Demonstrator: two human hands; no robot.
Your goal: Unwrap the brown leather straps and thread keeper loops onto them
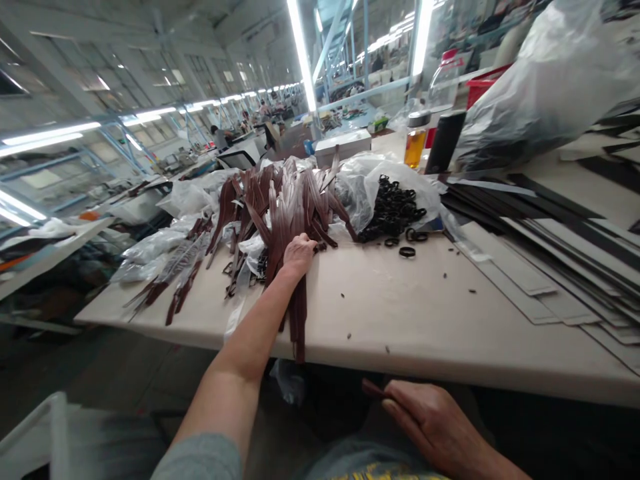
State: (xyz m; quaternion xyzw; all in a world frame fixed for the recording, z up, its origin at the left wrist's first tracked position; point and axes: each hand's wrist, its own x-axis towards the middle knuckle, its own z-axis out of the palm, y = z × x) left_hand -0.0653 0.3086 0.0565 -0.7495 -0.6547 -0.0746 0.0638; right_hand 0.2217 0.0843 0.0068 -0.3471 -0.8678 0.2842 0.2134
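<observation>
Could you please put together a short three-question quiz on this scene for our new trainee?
1. True or false: the left hand is at the long strips.

2. In the picture, where does the large heap of black loops lie?
A) left of the left hand
B) right of the left hand
C) directly below the left hand

3. Fill in the colour: the right hand holds a slim ____ piece in front of the table.

Key: 1. True. 2. B. 3. Brown.
</observation>
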